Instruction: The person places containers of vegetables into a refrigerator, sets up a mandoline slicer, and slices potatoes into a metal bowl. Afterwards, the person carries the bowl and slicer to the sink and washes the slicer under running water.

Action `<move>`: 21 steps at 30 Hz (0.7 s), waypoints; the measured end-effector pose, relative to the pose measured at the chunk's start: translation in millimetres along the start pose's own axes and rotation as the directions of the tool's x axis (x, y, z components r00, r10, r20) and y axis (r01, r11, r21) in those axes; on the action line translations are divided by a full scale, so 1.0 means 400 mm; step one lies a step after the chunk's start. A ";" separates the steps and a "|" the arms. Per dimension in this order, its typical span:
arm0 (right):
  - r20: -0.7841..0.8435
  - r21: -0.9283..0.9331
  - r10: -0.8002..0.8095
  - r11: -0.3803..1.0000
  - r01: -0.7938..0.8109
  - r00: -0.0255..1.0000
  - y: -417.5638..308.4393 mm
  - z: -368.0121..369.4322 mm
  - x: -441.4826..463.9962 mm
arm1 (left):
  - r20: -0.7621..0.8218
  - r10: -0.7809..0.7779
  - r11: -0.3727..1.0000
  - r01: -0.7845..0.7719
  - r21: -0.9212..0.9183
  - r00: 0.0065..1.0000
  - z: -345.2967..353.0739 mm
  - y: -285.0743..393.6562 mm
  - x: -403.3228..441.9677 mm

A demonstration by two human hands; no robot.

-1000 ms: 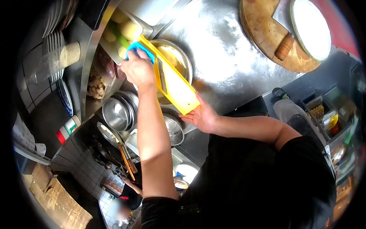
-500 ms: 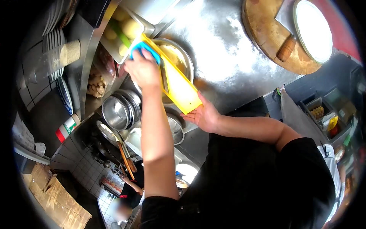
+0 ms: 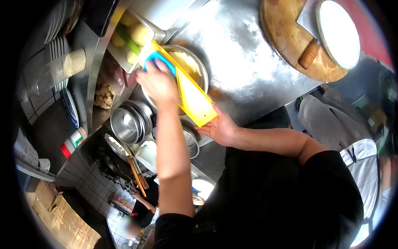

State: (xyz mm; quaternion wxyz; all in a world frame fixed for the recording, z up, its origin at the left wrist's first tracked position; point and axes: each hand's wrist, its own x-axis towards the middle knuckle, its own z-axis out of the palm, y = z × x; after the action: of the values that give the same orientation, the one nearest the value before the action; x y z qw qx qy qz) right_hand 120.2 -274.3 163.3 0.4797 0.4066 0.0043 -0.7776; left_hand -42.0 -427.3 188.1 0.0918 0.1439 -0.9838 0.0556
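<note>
Okay, nearest on my feed: black shirt (image 3: 282, 199), both bare arms stretched out to a yellow slicer (image 3: 195, 101) slanting across a metal bowl (image 3: 206, 76). Right hand (image 3: 222, 126) I log as half curled, palm up, cradling the slicer's near end, thumb at the edge, fingers underneath. Left hand (image 3: 159, 85) is motion-blurred, palm down, fingers bent over a blue holder (image 3: 163, 62) on the slicer's upper part; I can't tell how tight that grip is or what sits under the holder. Pale yellow food (image 3: 184, 62) shows in the bowl. Left of the left forearm, stacked metal pans (image 3: 124, 124), nested. Just past the slicer's far end, a tray of pale round vegetables (image 3: 141, 33) with something green among them. Bare steel counter (image 3: 244, 50) to the right, glare on it. Beyond that, a round wooden board (image 3: 286, 41) bearing a wooden-handled cleaver (image 3: 309, 54) and a white round plate (image 3: 339, 35). Farther off, right side, a co-worker in grey trousers (image 3: 327, 120); lower left, another person (image 3: 145, 216), small.
</note>
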 end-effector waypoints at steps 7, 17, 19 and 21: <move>0.088 -0.014 -0.029 0.999 0.031 0.996 -0.006 -0.005 0.003 | 0.048 0.083 0.997 -0.083 0.002 0.995 -0.068 0.038 -0.324; 0.022 0.024 -0.020 1.000 0.019 1.000 -0.010 0.011 -0.015 | 0.062 0.075 0.997 -0.074 -0.029 0.995 -0.068 0.041 -0.249; 0.023 0.043 -0.038 0.998 0.037 0.999 -0.012 0.020 -0.022 | 0.035 0.156 0.986 -0.154 -0.062 0.987 -0.100 0.066 -0.381; 0.005 0.037 -0.033 0.999 0.033 0.999 -0.020 0.025 -0.028 | 0.015 0.114 0.993 -0.114 0.014 0.993 -0.068 0.049 -0.342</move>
State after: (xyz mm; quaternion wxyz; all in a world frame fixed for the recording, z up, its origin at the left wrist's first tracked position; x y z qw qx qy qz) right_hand 110.1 -265.7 174.0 0.4591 0.4133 -0.0047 -0.7864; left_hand 85.5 -367.4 186.2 0.0804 0.0887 -0.9906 0.0669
